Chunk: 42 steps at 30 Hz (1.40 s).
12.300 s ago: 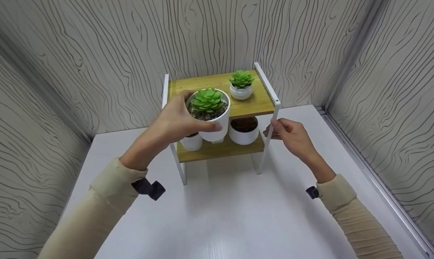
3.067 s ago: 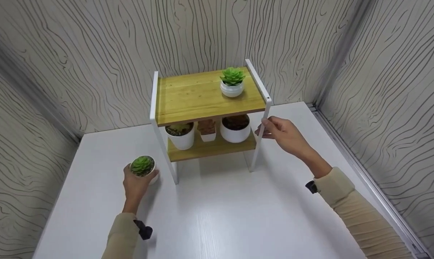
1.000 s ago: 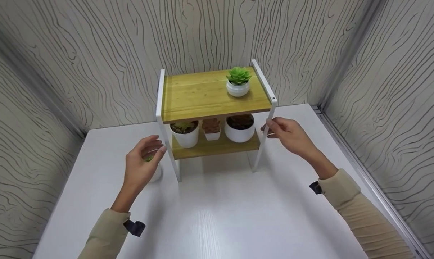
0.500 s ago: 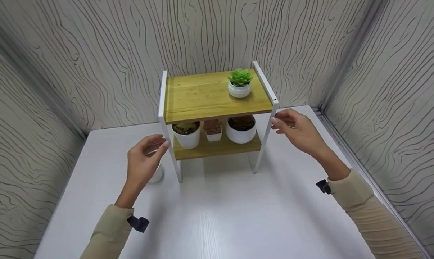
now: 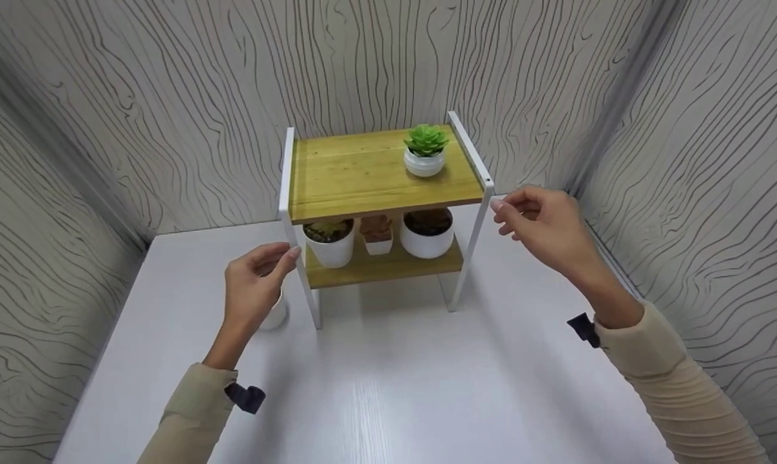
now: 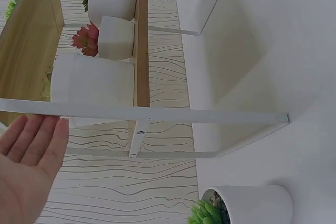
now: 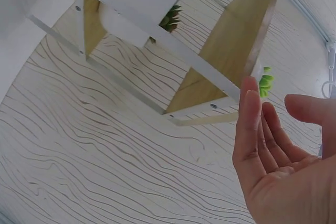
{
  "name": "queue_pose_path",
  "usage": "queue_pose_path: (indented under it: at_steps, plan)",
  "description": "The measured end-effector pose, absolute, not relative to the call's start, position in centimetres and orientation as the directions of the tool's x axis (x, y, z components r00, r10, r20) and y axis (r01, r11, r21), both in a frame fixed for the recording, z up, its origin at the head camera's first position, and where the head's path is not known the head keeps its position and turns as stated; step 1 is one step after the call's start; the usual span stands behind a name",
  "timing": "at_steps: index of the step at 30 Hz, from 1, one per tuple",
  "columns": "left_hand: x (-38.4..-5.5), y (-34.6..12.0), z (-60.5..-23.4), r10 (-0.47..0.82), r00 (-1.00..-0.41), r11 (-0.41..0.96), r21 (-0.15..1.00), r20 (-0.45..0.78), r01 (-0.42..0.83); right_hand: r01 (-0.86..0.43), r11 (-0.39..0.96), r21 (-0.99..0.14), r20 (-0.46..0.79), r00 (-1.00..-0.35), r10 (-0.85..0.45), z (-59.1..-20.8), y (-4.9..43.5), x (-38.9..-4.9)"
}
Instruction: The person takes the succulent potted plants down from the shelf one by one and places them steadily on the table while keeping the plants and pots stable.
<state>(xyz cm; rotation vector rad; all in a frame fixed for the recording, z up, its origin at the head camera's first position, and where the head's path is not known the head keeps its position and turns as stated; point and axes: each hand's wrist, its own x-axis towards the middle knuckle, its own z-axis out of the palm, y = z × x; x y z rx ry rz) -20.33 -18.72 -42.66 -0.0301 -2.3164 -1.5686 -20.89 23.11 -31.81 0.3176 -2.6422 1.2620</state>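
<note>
A two-tier plant rack (image 5: 363,174) with wooden shelves and white metal sides stands by the back wall. My left hand (image 5: 256,280) is at its left post, fingertips right against the post's outer edge in the left wrist view. My right hand (image 5: 543,225) is beside the right post near the upper shelf, fingers loosely bent, holding nothing. A small potted green succulent (image 5: 424,151) sits on the top shelf's right side. Below stand a wide white pot (image 5: 427,235), a small square pot with a reddish succulent (image 6: 86,39) and a larger white pot (image 5: 330,245).
Another white pot (image 6: 260,205) with a green succulent stands on the white table (image 5: 395,386), left of the rack, mostly hidden behind my left hand in the head view. Wood-patterned panels (image 5: 363,58) enclose the back and both sides.
Earlier my left hand held a potted succulent, set it on the table left of the rack, then moved to the left post. My right hand has let go of the right post and drawn rightward.
</note>
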Motion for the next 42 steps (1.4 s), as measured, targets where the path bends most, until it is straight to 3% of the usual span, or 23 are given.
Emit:
queue_pose_path:
  at_steps: [7,15,27,36,42]
  plan:
    - [-20.8,-18.9,-41.9,-0.141,-0.968,0.36,0.922,0.206,0.144,-0.345,0.621,-0.704,0.346,-0.93,-0.124,-29.5,21.4,-20.3]
    - [-21.1,-18.9,-42.2,-0.1,-0.97,0.357,0.918,0.222,0.173,-0.358,0.674,-0.646,0.349,-0.924,-0.156,-28.2,19.1,-20.5]
    - [-21.5,-19.1,-42.0,-0.083,-0.978,0.356,0.922,0.191,0.15,-0.344,0.628,-0.698,0.338,-0.931,-0.135,-27.8,17.7,-22.7]
    - [-21.8,-19.1,-41.8,-0.098,-0.981,0.323,0.937,0.17,0.13,-0.276,0.597,-0.753,0.222,-0.961,-0.165,-27.0,16.5,-24.4]
    - [-22.0,-19.2,-42.0,-0.116,-0.978,0.292,0.947,0.173,0.133,-0.22,0.649,-0.728,0.158,-0.975,-0.154,-26.3,15.6,-24.8]
